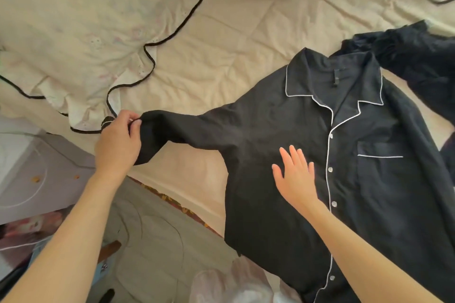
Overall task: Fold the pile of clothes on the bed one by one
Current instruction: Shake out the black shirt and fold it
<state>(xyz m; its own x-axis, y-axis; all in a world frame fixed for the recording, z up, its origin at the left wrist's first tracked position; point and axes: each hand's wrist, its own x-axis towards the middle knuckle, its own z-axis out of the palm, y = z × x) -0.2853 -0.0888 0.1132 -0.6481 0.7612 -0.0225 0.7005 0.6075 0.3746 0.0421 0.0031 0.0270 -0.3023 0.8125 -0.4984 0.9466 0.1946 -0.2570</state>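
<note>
Cream quilted bed cover (221, 32) fills my view, with the black white-piped pyjama shirt (357, 179) lying buttoned on it. My left hand (118, 140) pinches its sleeve cuff (147, 125); my right hand (296, 177) lies open, flat on the shirt's chest.

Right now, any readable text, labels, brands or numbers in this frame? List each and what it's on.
None readable.
Neck tag inside the collar of the black shirt: too small and dark to read.
Pink printed item at the lower left: blurred, no legible text.
</note>
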